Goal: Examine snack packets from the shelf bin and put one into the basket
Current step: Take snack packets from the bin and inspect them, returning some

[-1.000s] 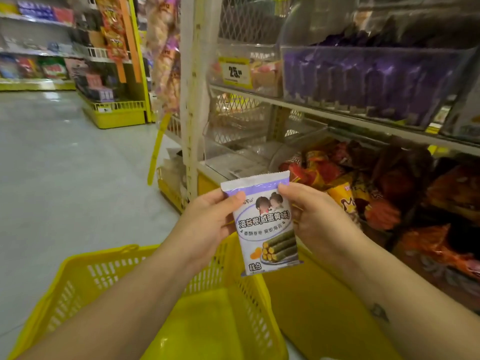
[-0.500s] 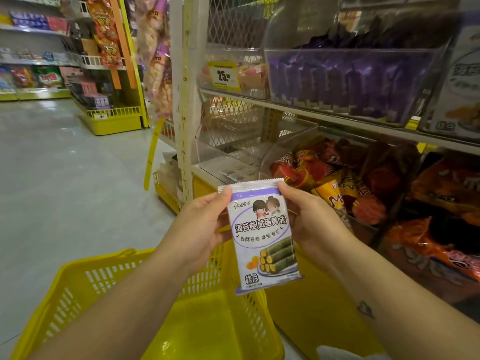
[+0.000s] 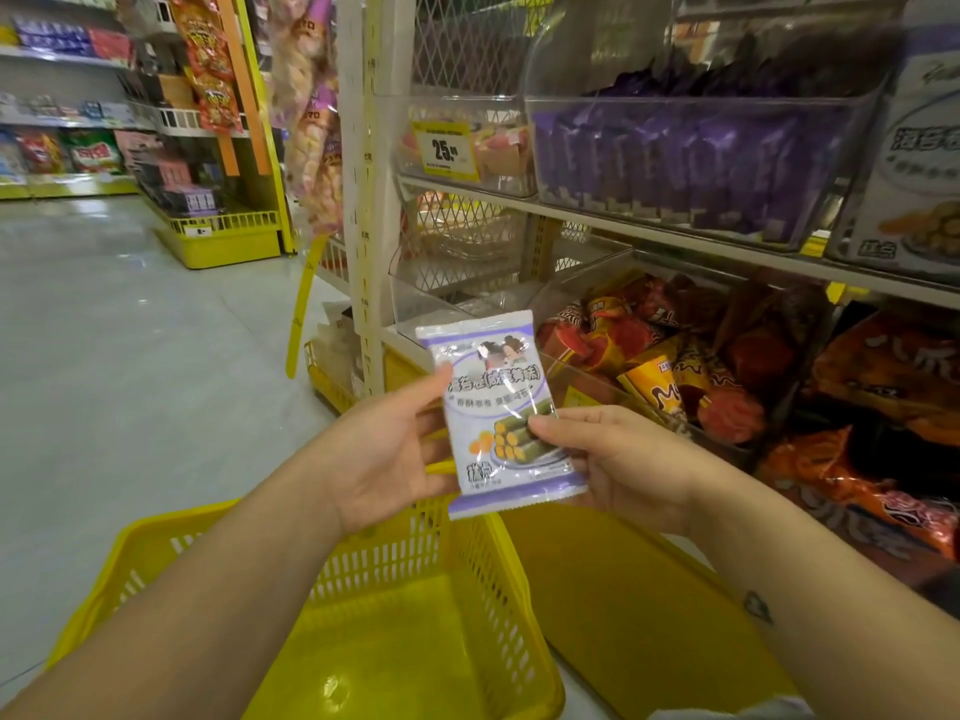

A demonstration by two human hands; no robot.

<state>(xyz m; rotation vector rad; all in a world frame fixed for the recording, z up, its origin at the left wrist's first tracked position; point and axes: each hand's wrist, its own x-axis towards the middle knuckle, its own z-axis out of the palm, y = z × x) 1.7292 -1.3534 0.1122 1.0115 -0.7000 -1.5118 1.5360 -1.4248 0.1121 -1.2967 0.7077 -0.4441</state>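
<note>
A packet (image 3: 493,402), long axis upright, is pinched at its side edges by the left hand (image 3: 384,454) and right hand (image 3: 623,459); the basket (image 3: 156,524) lies directly below them.

On the upper shelf (image 3: 649,228), a clear bin (image 3: 675,101) packed with upright purple packets (image 3: 701,163), just beside a smaller bin (image 3: 506,166) bearing a yellow price tag (image 3: 442,148). On the lower shelf (image 3: 400,339), clear bins of orange and red snack packets (image 3: 654,356).
</note>
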